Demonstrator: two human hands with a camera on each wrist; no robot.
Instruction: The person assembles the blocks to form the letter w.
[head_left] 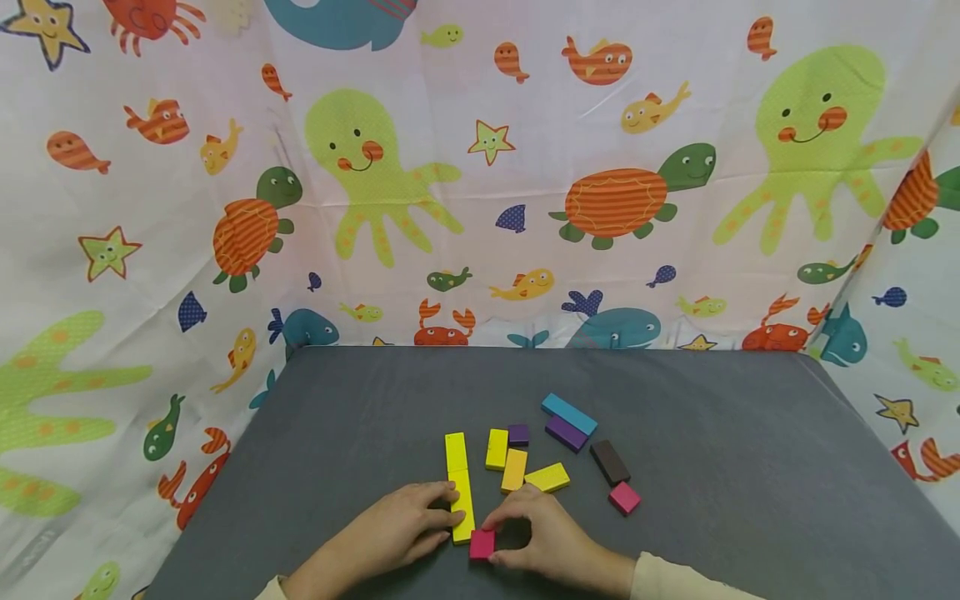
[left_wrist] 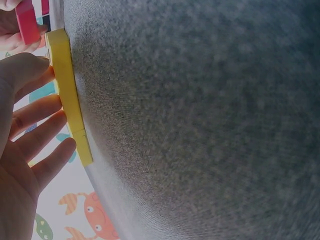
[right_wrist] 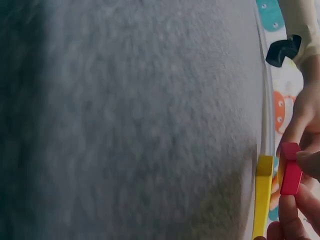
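Observation:
My right hand (head_left: 555,533) pinches a small pinkish-red block (head_left: 482,545) between thumb and fingers, at the near end of a yellow row. The same block (right_wrist: 291,175) is between the fingertips in the right wrist view. That row is a long yellow block (head_left: 462,492) with another yellow block (head_left: 456,452) end to end beyond it. My left hand (head_left: 393,529) touches the row's left side with loosely extended fingers; the left wrist view shows its fingertips against the yellow long side (left_wrist: 67,85). Whether the pinkish-red block touches the yellow end is unclear.
Right of the row lie yellow (head_left: 497,450), orange-yellow (head_left: 513,471) and angled yellow (head_left: 547,477) blocks. A small purple block (head_left: 518,435), a blue block (head_left: 570,414), a longer purple block (head_left: 566,433), a dark brown block (head_left: 610,463) and another pinkish-red block (head_left: 625,498) lie beyond.

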